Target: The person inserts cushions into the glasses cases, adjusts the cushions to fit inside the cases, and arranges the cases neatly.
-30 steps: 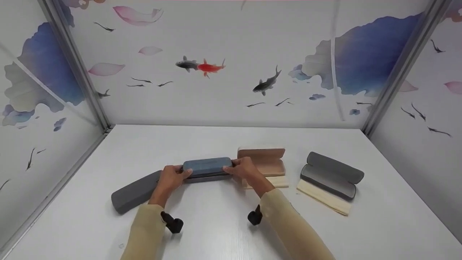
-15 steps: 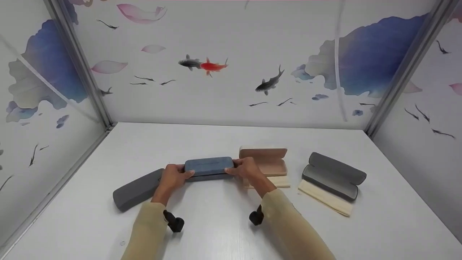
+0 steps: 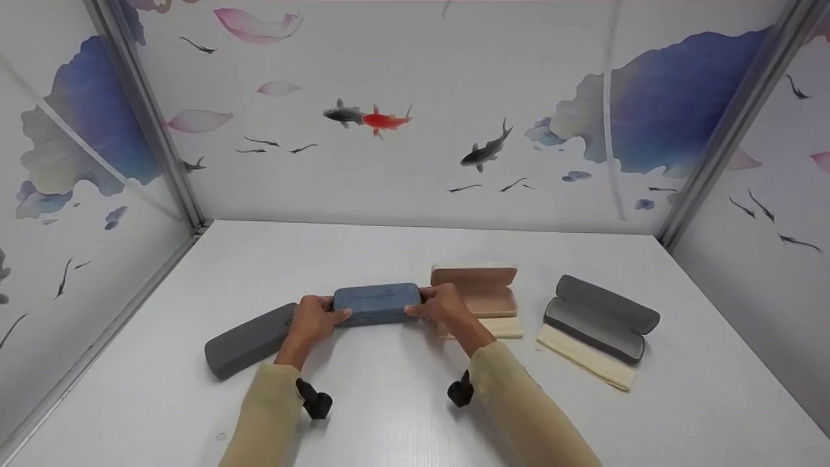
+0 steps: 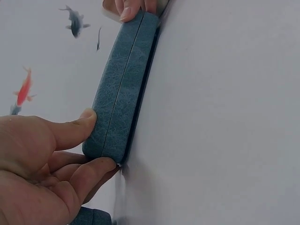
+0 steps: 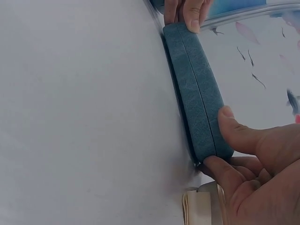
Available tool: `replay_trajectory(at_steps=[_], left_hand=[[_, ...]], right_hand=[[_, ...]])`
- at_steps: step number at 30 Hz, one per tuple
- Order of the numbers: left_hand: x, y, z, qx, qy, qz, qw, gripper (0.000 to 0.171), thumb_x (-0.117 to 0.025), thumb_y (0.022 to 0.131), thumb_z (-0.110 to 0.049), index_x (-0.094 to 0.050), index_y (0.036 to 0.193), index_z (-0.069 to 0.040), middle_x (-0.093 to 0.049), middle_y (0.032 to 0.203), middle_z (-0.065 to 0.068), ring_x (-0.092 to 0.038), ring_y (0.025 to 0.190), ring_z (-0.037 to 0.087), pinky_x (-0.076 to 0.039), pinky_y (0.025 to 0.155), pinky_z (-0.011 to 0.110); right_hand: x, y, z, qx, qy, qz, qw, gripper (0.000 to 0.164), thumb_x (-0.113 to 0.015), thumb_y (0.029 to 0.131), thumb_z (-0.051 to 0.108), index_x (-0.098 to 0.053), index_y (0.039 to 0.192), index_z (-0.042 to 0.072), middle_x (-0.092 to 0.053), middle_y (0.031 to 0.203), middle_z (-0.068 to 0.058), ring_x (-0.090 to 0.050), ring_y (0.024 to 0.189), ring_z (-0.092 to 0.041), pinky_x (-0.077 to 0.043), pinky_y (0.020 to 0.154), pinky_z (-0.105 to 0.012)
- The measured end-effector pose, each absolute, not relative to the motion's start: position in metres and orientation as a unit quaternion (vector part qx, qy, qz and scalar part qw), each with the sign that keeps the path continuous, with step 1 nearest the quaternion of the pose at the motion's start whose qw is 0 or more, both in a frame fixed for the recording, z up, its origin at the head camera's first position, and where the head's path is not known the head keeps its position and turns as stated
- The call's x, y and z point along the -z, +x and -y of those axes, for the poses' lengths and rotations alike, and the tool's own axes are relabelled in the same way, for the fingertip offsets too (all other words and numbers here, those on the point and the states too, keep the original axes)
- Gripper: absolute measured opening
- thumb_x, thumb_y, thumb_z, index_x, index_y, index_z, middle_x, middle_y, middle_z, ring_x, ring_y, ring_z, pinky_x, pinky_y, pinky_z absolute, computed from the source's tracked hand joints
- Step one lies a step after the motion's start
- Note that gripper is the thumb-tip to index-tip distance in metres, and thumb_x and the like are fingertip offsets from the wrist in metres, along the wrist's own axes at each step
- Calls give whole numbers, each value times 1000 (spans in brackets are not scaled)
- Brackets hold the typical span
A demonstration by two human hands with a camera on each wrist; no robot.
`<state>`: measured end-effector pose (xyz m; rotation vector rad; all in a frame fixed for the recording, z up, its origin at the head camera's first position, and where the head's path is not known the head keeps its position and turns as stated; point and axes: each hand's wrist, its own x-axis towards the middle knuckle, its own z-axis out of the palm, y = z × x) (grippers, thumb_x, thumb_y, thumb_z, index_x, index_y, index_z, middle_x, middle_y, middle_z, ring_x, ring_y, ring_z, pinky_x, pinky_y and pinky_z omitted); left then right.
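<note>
A blue glasses case (image 3: 377, 303) sits between both hands at the middle of the table, its lid down and its seam a thin line in both wrist views. My left hand (image 3: 316, 318) grips the case's left end, thumb on the lid and fingers at the lower half. At the opposite end my right hand (image 3: 445, 303) pinches the case in the same way, as the right wrist view shows with the thumb (image 5: 236, 131) on the lid edge. Beside the left hand lies a closed dark grey glasses case (image 3: 249, 340), its far end partly hidden behind that hand.
Behind the right hand stands an open glasses case with a pink-tan lining (image 3: 483, 299), a folded cream cloth (image 3: 502, 327) before it. Farther right is an open grey glasses case (image 3: 593, 318) with another cream cloth (image 3: 583, 357). Printed walls (image 3: 389, 175) enclose the white table (image 3: 389, 402).
The blue case's lid has come down: the dark gap along its front, visible a second ago, has closed. Both hands keep their hold at the ends.
</note>
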<state>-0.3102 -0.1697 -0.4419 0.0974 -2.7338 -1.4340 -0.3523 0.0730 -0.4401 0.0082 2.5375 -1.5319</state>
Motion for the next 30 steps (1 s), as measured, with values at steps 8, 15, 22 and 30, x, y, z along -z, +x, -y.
replay_trajectory(at_steps=[8, 15, 22, 30], left_hand=[[437, -309, 168, 464, 32, 885, 26, 20, -71, 92, -9, -73, 106, 5, -73, 88, 13, -54, 73, 15, -43, 67, 28], [429, -307, 162, 454, 36, 890, 14, 21, -63, 98, -17, -66, 89, 2, -59, 69, 9, -49, 62, 14, -44, 68, 31], [411, -302, 159, 480, 81, 874, -6, 54, -52, 104, -24, -43, 146, 7, -60, 136, 29, -68, 111, 37, -53, 98, 47], [389, -291, 147, 527, 76, 846, 15, 48, -55, 103, -26, -51, 143, -1, -62, 134, 26, -67, 112, 38, -58, 86, 40]], right_hand=[[430, -348, -68, 494, -3, -865, 94, 61, -81, 84, 11, -57, 136, -6, -59, 140, -21, -54, 134, -30, -45, 110, -44], [413, -343, -67, 497, -17, -862, 101, 60, -77, 88, 11, -54, 141, -2, -54, 146, -22, -54, 134, -33, -49, 105, -45], [395, -334, -76, 559, -29, -818, 132, 60, -72, 93, 13, -48, 146, 1, -44, 154, -23, -51, 136, -38, -50, 104, -51], [381, -322, -96, 559, -49, -818, 124, 57, -69, 95, 18, -49, 146, 1, -49, 150, -22, -55, 133, -35, -52, 101, -47]])
